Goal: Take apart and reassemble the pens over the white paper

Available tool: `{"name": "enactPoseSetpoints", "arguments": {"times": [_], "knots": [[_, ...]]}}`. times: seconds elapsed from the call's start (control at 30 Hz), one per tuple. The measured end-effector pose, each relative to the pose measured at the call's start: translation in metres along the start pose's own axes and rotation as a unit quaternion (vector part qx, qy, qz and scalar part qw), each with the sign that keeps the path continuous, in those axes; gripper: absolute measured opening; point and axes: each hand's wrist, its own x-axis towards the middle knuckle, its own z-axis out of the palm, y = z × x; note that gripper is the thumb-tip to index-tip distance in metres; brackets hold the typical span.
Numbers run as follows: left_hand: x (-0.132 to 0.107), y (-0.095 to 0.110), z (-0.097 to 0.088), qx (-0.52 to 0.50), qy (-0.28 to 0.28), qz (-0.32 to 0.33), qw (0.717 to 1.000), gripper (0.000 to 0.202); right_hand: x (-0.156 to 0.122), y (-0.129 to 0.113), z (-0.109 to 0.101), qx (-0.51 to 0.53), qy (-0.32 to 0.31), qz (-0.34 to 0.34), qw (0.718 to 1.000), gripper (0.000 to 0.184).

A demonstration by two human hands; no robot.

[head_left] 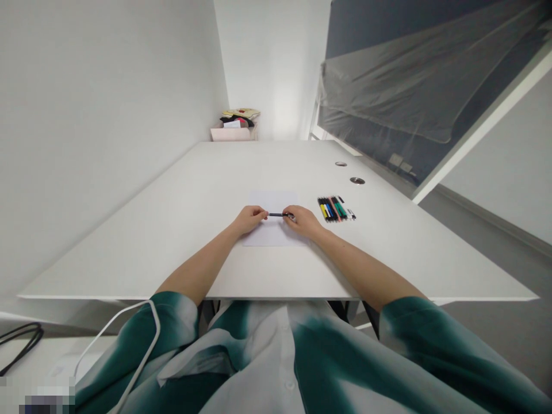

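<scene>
A slim, dark, stick-shaped pen (276,214) is held level above a thin white rectangular sheet of paper (271,234), stretched crosswise between two bare hands. Its left end is pinched at the fingertips of the left hand (253,218), whose remaining fingers are curled; its right end is grasped between the thumb and fingers of the right hand (302,220), by which that end is partly covered. Whether the pen is capped cannot be told at this size. The paper is laid flat on a broad white smooth-topped table (172,201), near its front edge, and is partly overlapped by both hands. Just to the right of the right hand, a tidy row of slender multicoloured pens (332,209) is set out side by side, with yellow, blue, black, salmon and green to be seen; a few small white-and-black pieces (352,214) are placed at its right side. Farther back, two round metal-rimmed openings (357,180) are set into the tabletop near its right edge. Beyond the far edge, a pale pink open box (230,134) is seen, heaped with mixed items.
</scene>
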Motion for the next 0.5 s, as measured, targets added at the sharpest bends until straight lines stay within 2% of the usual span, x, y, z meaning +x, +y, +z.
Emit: {"name": "enactPoseSetpoints", "arguments": {"times": [0.27,0.5], "knots": [[0.0028,-0.0043,0.0018,-0.023,-0.003,-0.006,1.000,0.032,-0.0002,-0.0030,-0.0015,-0.016,-0.021,0.013,1.000,0.020],[0.0012,-0.0004,0.0022,0.014,-0.002,-0.002,1.000,0.029,0.0008,-0.0005,0.0013,-0.014,-0.027,0.009,0.999,0.023]]}}
